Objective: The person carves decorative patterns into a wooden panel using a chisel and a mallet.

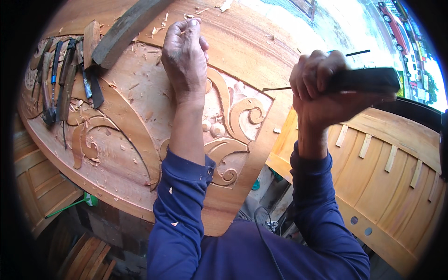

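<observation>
My left hand (185, 58) is closed above the carved wooden panel (219, 205), with its fingers curled. Whatever it may hold is hidden. Raised to the right, my right hand (317, 86) grips a dark, rounded-edged block (364, 80) whose exact kind I cannot tell. A thin dark metal shaft (277, 88) sticks out on the left side of this fist; its other end is hidden. Scrolls and leaves in relief (242, 116) lie between my forearms, and another carved scroll (88, 140) is at the left.
Several carving chisels and gouges (58, 79) lie at the panel's far left, beside a thick grey wooden beam (123, 39). Wood shavings (158, 30) are scattered about. A slatted wooden panel (373, 163) stands right. A cable (261, 233) hangs near my body. Parked vehicles (396, 28) show beyond.
</observation>
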